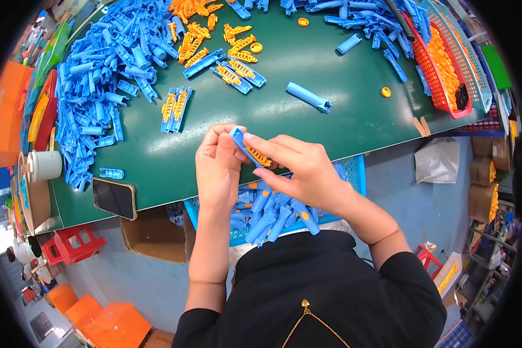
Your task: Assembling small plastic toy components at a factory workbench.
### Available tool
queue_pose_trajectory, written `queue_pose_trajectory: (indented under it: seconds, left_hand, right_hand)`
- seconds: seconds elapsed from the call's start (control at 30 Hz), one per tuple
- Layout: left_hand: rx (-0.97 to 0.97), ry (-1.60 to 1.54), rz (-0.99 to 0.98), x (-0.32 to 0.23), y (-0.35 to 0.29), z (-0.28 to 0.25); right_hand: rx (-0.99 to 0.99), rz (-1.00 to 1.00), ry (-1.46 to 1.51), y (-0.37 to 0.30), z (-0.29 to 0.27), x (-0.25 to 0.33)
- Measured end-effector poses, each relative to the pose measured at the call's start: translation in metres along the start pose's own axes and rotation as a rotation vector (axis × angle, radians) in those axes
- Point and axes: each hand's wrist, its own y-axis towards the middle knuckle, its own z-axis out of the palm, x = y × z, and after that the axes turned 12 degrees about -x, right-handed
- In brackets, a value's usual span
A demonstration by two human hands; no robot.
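Between my two hands, just past the table's near edge, is a blue plastic half-shell with a ribbed orange insert lying in it. The fingers of my left hand pinch its far end. My right hand grips the near end between thumb and fingers. Beyond them on the table, two blue shells with orange inserts lie side by side at the left, and another such pair lies farther back. A closed blue tube rests to the right. Below my hands, a blue basket holds several blue pieces with orange ends.
A large heap of blue shells covers the table's left side. Orange inserts lie at the back. A red basket of orange parts stands at the right. A phone overhangs the front edge beside a white cup.
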Motion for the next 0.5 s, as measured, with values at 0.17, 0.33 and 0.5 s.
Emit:
queue_pose_trajectory:
  seconds: [0.17,0.33,0.5]
  left_hand:
    - [-0.008,0.022,0.065,0.007,-0.007,-0.001]
    - [-0.050,0.010,0.037,0.010,-0.010,-0.001]
    - [-0.099,-0.005,0.036,0.000,-0.008,0.006]
  right_hand:
    - [-0.062,-0.024,0.056,0.000,0.000,0.000]
    - [0.016,-0.055,-0.041,0.002,-0.005,0.000]
    - [-0.313,-0.066,-0.240,0.016,-0.027,-0.025]
